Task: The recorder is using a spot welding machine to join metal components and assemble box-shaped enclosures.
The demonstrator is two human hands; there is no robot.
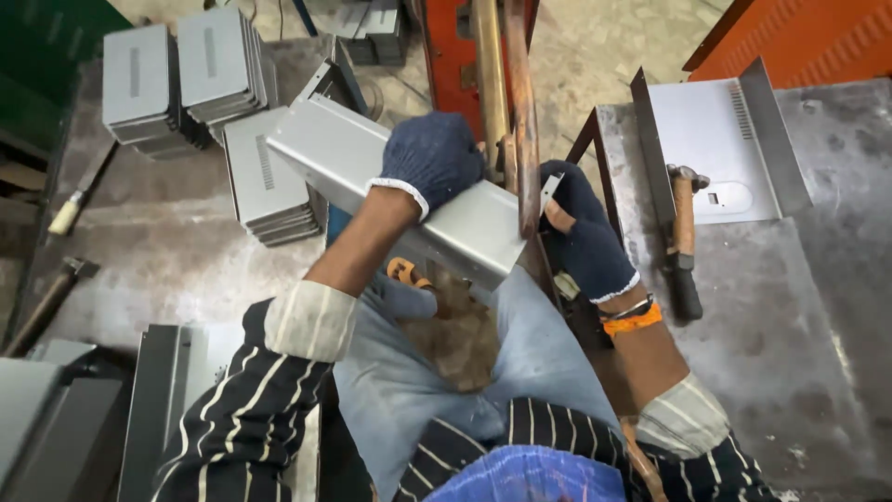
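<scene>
A bent grey sheet-metal panel (pixel 372 167) is held over the person's lap, tilted down to the right. The left hand (pixel 432 158), in a dark blue glove, is closed over the panel's upper edge. The right hand (pixel 585 232), gloved alike, is wrapped around the panel's lower right end, beside an upright rusty bar (pixel 522 112). A hammer (pixel 684 237) lies on the counter (pixel 790 325) to the right, against another bent panel (pixel 720 149). Stacks of similar panels (pixel 200 93) lie at the upper left.

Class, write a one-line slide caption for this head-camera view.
Gloved left hand and right hand hold a folded grey sheet-metal panel against a vertical bar; hammer lies alongside.
</scene>
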